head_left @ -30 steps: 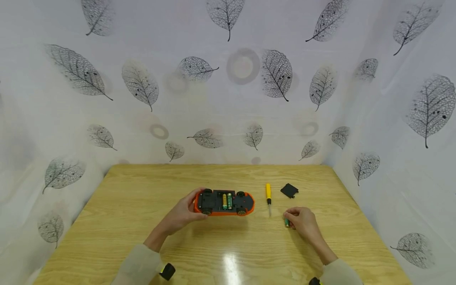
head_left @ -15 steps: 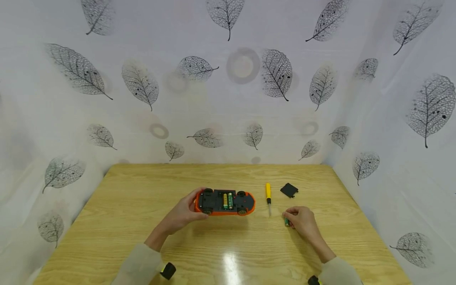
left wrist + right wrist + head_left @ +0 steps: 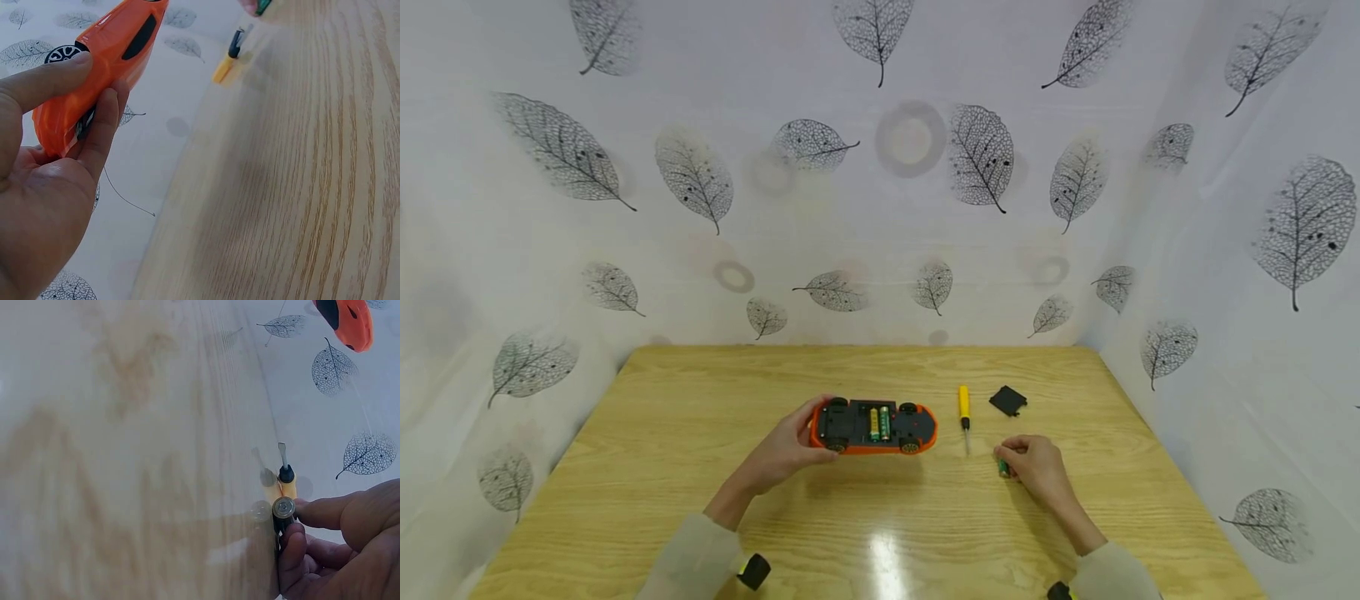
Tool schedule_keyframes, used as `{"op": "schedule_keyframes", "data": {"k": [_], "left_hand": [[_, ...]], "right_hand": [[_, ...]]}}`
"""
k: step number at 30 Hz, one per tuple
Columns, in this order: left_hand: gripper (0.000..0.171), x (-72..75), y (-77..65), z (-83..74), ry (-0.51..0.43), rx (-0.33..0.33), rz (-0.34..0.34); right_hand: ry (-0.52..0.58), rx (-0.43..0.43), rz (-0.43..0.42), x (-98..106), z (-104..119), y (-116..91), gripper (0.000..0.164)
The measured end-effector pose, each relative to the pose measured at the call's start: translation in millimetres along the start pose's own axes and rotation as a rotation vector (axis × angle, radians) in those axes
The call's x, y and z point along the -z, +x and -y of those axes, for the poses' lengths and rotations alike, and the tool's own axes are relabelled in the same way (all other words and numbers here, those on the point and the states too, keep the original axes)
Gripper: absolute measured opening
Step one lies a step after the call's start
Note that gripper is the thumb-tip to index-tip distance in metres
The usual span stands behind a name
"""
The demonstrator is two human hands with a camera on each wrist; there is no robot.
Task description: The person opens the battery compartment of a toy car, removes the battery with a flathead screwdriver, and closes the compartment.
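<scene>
My left hand (image 3: 782,450) grips the rear end of an orange toy car (image 3: 901,427), turned so its black underside faces me, above the table. Two green-and-yellow batteries (image 3: 883,423) lie side by side in its uncovered battery compartment. The left wrist view shows the thumb and fingers around the car's body (image 3: 115,47). Low over the table on the right, my right hand (image 3: 1037,467) pinches a green battery (image 3: 1003,468) between thumb and fingers. Its metal end (image 3: 284,508) faces the right wrist camera. Whether this battery touches the tabletop I cannot tell.
A screwdriver (image 3: 965,408) with a yellow handle lies between the car and my right hand, tip towards me. Beyond that hand lies a black battery cover (image 3: 1008,401). White leaf-patterned curtains (image 3: 880,225) enclose the wooden table (image 3: 715,383) at back and sides.
</scene>
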State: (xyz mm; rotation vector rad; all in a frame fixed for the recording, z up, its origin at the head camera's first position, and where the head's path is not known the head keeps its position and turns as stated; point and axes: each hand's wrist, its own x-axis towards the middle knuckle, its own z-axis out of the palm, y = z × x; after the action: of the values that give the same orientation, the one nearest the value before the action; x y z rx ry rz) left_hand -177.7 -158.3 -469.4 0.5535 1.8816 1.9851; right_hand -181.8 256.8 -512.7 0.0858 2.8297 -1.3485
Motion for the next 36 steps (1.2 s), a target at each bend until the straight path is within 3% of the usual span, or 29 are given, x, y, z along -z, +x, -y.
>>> {"op": "schedule_keyframes", "data": {"k": [10, 20, 25, 36], "left_hand": [[0.089, 1.6, -0.4, 0.0, -0.002, -0.004, 0.002], [0.089, 1.8, -2.1, 1.7, 0.014, 0.013, -0.011], [0.089, 2.1, -2.2, 1.4, 0.017, 0.011, -0.014], [0.091, 1.9, -1.8, 1.8, 0.022, 0.017, -0.019]], "right_hand": [[0.013, -0.023, -0.003, 3, 2, 2, 0.024], [0.142, -0.098, 0.02, 8, 8, -6, 0.032], [0.106, -0.087, 0.003, 11, 9, -7, 0.041], [0.102, -0.104, -0.013, 14, 4, -4, 0.042]]}}
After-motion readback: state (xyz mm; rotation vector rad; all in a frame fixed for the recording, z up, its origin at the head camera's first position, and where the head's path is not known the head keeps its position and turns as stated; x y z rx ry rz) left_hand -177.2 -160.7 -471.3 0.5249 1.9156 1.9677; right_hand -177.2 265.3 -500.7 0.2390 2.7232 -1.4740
